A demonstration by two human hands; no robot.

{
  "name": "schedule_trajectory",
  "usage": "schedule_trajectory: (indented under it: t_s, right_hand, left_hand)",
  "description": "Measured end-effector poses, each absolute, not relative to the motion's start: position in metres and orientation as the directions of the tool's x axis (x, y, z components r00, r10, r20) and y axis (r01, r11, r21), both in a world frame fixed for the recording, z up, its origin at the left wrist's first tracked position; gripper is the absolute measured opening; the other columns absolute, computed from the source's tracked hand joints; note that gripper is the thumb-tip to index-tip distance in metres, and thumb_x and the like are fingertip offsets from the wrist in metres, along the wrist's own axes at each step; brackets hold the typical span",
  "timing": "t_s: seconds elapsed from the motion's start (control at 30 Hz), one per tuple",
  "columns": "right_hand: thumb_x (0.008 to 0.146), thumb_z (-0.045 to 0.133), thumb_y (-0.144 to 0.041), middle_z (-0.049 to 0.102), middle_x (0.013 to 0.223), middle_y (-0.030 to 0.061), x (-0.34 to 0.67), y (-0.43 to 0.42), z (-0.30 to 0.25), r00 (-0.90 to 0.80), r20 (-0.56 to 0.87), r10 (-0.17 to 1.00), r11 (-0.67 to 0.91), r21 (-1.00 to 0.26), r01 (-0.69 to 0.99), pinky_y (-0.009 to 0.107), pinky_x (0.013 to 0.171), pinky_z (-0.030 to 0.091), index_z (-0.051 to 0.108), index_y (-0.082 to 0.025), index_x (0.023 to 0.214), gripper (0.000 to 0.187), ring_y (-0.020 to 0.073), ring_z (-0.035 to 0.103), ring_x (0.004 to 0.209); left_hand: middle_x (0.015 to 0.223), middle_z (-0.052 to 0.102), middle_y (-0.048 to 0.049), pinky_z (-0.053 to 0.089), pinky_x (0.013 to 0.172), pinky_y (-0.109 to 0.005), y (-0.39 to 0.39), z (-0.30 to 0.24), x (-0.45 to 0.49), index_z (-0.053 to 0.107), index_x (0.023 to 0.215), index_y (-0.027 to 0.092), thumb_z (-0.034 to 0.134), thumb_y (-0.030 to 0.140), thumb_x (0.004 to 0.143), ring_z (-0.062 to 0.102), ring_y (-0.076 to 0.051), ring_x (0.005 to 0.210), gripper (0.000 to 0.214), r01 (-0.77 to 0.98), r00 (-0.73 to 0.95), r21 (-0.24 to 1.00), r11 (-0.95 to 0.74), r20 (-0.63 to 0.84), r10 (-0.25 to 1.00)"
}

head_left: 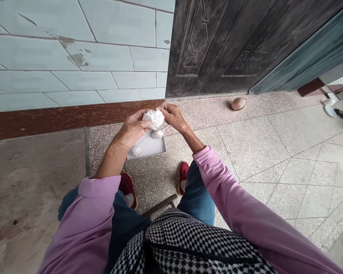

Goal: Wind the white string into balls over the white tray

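Note:
A white ruffled flower-like piece [154, 118] is held up in front of me, between both hands. My left hand [134, 129] is closed around its left side. From the right, my right hand [173, 115] pinches at its edge, with the fingertips partly hidden. Below, a shallow pale box [156, 147] rests on the floor. Two white rounded pieces show there: one [157, 134] just under the held piece, near the box's far side, and another [136, 151] at the box's left end. My left hand and wrist cover part of the box.
A tiled wall [103, 23] and a dark carved door [208, 45] stand ahead. A pinkish rounded object [238, 104] lies on the speckled floor [254, 144] by the door. My red shoes [183, 176] flank the box, and a wooden bar [160, 205] is between my legs.

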State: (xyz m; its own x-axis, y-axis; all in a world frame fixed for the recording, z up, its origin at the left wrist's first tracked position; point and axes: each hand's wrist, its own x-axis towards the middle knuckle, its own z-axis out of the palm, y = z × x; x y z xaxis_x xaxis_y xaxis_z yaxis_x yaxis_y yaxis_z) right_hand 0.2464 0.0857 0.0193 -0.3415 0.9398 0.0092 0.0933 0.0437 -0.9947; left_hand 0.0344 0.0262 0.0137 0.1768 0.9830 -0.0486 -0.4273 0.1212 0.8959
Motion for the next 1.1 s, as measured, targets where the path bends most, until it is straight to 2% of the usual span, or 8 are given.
schedule_trajectory:
  t_s: [0.17,0.33,0.43,0.53,0.7,0.8,0.9,1.1]
  right_hand:
    - [0.134,0.085,-0.052,0.042,0.068,-0.0074,0.234,0.083,-0.001,-0.421,0.047,0.906,0.083,-0.994,0.066,0.028,0.060,0.032,0.067,-0.023,0.094,0.053,0.0157,0.038,0.067]
    - [0.132,0.083,-0.072,0.046,0.068,-0.0079,0.231,0.083,-0.010,-0.526,0.109,0.844,0.139,-0.990,0.018,0.024,0.056,0.025,0.070,-0.021,0.096,0.064,0.0121,0.038,0.064]
    - [0.127,0.090,-0.076,0.046,0.068,-0.0086,0.248,0.089,-0.002,-0.488,0.088,0.868,0.135,-0.989,0.062,0.024,0.054,0.027,0.068,-0.021,0.094,0.068,0.0107,0.038,0.062]
    - [0.124,0.096,-0.074,0.046,0.065,-0.0098,0.276,0.097,0.009,-0.427,0.005,0.904,0.062,-0.991,0.119,0.025,0.053,0.031,0.066,-0.023,0.090,0.068,0.0097,0.035,0.059]
    - [0.122,0.100,-0.060,0.043,0.062,-0.0108,0.332,0.110,0.020,-0.203,-0.041,0.978,-0.020,-0.994,0.105,0.023,0.052,0.031,0.063,-0.025,0.088,0.061,0.0100,0.030,0.056]
    - [0.129,0.090,-0.041,0.039,0.063,-0.0113,0.368,0.115,0.022,0.020,-0.065,0.998,-0.066,-0.996,0.068,0.022,0.053,0.030,0.062,-0.025,0.090,0.050,0.0100,0.028,0.056]
    - [0.131,0.078,-0.025,0.037,0.064,-0.0111,0.401,0.117,0.021,0.206,-0.124,0.971,-0.136,-0.990,0.047,0.021,0.053,0.028,0.062,-0.025,0.092,0.043,0.0101,0.025,0.056]
    - [0.119,0.078,-0.019,0.030,0.059,-0.0138,0.439,0.114,0.010,0.388,-0.173,0.905,-0.250,-0.955,0.157,0.021,0.052,0.025,0.053,-0.028,0.087,0.042,0.0099,0.022,0.053]
  left_hand:
    - [0.121,0.089,-0.0124,0.073,0.092,-0.041,0.035,0.016,0.030,0.083,0.106,0.027,0.116,0.045,0.069,0.083,-0.036,0.121,0.053,-0.514,0.020,0.858,0.003,0.009,1.000]
    - [0.123,0.087,-0.0122,0.074,0.100,-0.039,0.051,0.022,-0.003,0.067,0.098,0.026,0.118,0.043,0.060,0.074,-0.035,0.137,0.066,-0.597,-0.260,0.781,-0.180,0.024,0.965]
    - [0.130,0.087,-0.0076,0.074,0.112,-0.037,0.060,0.026,-0.049,0.058,0.097,0.027,0.117,0.052,0.060,0.067,-0.034,0.156,0.073,-0.520,-0.416,0.797,-0.307,0.078,0.906]
    - [0.141,0.089,0.0022,0.069,0.134,-0.039,0.060,0.033,-0.096,0.061,0.107,0.031,0.112,0.051,0.065,0.060,-0.028,0.175,0.069,-0.419,-0.540,0.841,-0.343,0.073,0.838]
    - [0.167,0.082,0.0046,0.057,0.149,-0.033,0.036,0.059,-0.131,0.059,0.116,0.033,0.102,0.058,0.079,0.055,-0.019,0.186,0.062,-0.341,-0.655,0.891,-0.301,0.004,0.755]
    - [0.186,0.073,0.0055,0.051,0.152,-0.030,0.018,0.078,-0.134,0.057,0.114,0.034,0.092,0.074,0.087,0.047,-0.016,0.192,0.060,-0.195,-0.710,0.966,-0.169,-0.020,0.704]
    - [0.196,0.067,0.0082,0.051,0.154,-0.036,0.006,0.087,-0.135,0.060,0.116,0.036,0.082,0.081,0.088,0.043,-0.017,0.196,0.058,-0.108,-0.737,0.991,-0.082,-0.025,0.675]
    - [0.197,0.067,0.0067,0.047,0.156,-0.031,0.013,0.072,-0.148,0.058,0.123,0.037,0.087,0.068,0.082,0.056,-0.014,0.187,0.059,-0.209,-0.778,0.960,-0.183,-0.050,0.626]
